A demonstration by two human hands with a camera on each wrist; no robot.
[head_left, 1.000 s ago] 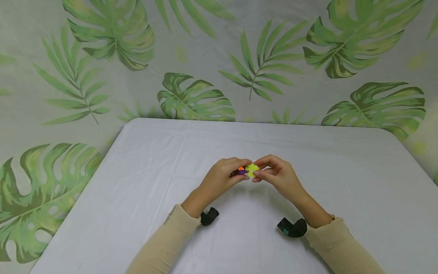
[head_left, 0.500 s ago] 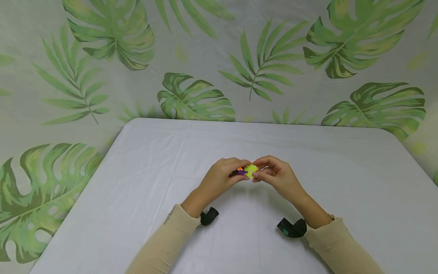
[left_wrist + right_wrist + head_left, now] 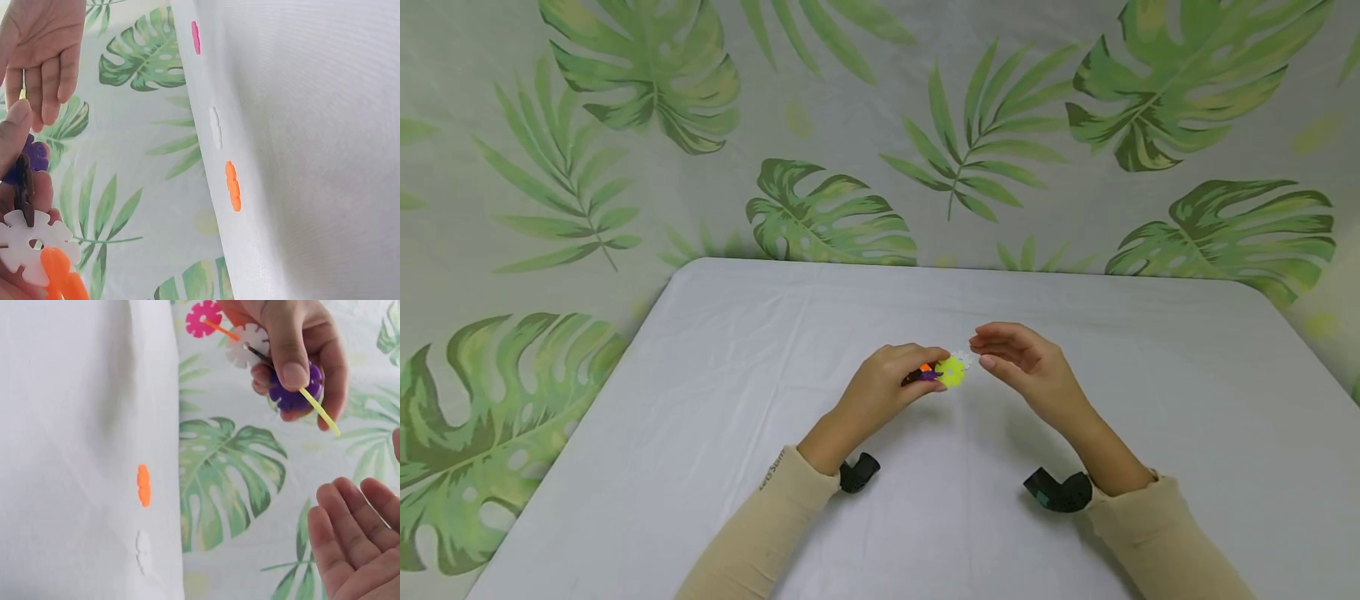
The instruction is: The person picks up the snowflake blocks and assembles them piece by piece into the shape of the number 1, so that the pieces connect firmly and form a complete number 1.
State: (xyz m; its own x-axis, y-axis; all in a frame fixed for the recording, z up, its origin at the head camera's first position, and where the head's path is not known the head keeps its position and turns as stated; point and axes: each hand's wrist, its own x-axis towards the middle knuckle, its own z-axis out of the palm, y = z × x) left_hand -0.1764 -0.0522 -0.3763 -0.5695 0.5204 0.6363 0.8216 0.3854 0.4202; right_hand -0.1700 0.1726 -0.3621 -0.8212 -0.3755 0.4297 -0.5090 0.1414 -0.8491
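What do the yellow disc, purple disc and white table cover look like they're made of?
Yellow disc: likely smooth plastic; evenly bright, and edge-on it looks thin and straight.
Purple disc: probably smooth plastic too, given its solid color and neat notches, though it's partly hidden.
White table cover: matte, perhaps fabric, judging by its soft creases, though a coated sheet is possible.
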